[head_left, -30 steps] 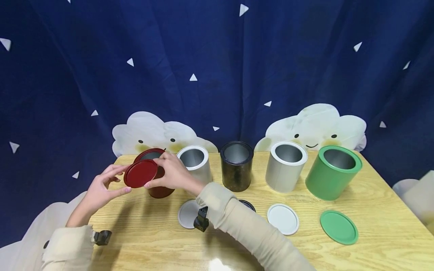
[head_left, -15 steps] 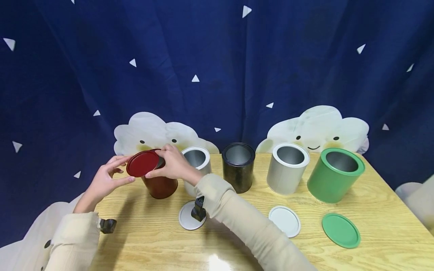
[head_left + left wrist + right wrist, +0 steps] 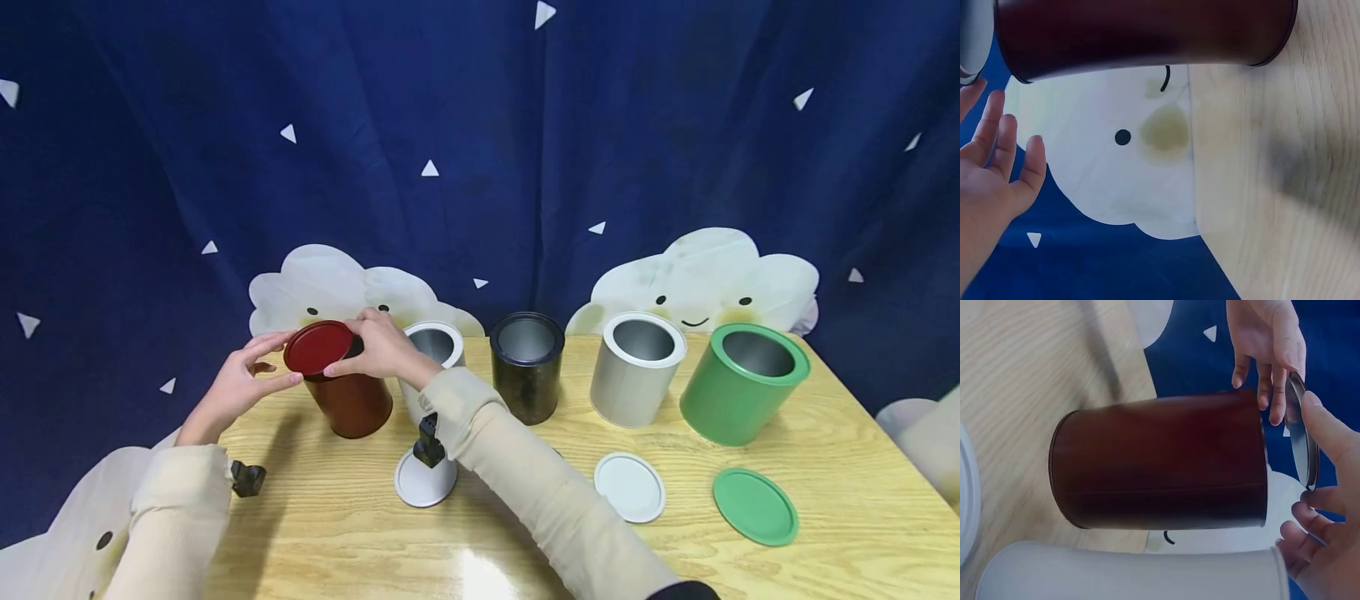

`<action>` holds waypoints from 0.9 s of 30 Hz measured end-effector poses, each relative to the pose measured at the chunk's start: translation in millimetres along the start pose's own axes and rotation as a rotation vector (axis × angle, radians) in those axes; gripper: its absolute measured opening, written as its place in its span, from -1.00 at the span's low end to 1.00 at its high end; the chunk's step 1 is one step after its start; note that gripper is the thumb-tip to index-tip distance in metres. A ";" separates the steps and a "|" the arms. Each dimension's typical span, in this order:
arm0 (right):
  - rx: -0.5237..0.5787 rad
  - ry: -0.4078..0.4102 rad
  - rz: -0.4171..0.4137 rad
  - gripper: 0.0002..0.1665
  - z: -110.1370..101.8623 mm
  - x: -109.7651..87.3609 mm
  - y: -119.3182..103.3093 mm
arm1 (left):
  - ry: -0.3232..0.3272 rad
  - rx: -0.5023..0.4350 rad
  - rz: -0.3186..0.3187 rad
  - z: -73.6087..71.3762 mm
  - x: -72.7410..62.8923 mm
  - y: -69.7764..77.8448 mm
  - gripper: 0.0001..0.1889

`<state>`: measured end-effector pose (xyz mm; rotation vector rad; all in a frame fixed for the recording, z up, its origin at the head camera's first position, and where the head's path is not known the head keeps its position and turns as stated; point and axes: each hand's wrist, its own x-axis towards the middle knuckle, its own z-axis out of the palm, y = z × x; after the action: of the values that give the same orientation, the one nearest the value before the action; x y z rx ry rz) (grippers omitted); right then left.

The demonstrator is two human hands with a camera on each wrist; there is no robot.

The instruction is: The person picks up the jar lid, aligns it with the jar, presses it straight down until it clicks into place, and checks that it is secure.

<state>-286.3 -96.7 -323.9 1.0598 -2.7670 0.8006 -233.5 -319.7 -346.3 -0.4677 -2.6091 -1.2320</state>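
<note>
As the head camera looks down: red lid (image 3: 319, 348) between left hand (image 3: 238, 387) and right hand (image 3: 386, 348), above upright red can (image 3: 351, 406); right hand pinches it.
Left wrist: left hand's extended fingers (image 3: 989, 122) touch lid's edge.
Right wrist: lid apart from can's mouth.

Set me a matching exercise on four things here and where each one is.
1. round dark red lid
2. round green lid
3. black cylindrical can
4. green cylindrical can

A. standing between two white cylindrical cans
B. gripped in the right hand
C. standing right of every other can
D. lying flat on the wooden table

Pairs: 1-B, 2-D, 3-A, 4-C
</note>
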 end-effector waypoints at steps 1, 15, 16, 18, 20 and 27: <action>-0.019 -0.003 0.012 -0.16 0.5 0.7 1.2 | -0.012 -0.002 -0.012 0.9 1.7 -1.0 -0.39; -0.183 -0.046 0.109 -0.17 8.9 7.7 6.1 | -0.117 -0.073 -0.071 6.4 12.6 -13.3 -0.40; -0.183 -0.049 0.113 -0.18 9.8 7.8 6.0 | -0.115 -0.080 -0.068 6.5 12.4 -14.3 -0.41; -0.178 -0.050 0.118 -0.20 11.3 8.0 6.1 | -0.113 -0.090 -0.058 7.0 12.2 -16.6 -0.42; -0.183 -0.053 0.120 -0.20 12.5 8.0 6.8 | -0.109 -0.096 -0.054 7.7 12.1 -18.5 -0.42; -0.206 -0.067 0.125 -0.18 13.0 7.8 10.1 | -0.090 -0.108 -0.037 12.0 13.0 -19.5 -0.41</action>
<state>-297.2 -101.6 -337.7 0.9005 -2.9175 0.4853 -253.5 -319.6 -363.4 -0.5079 -2.6460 -1.4000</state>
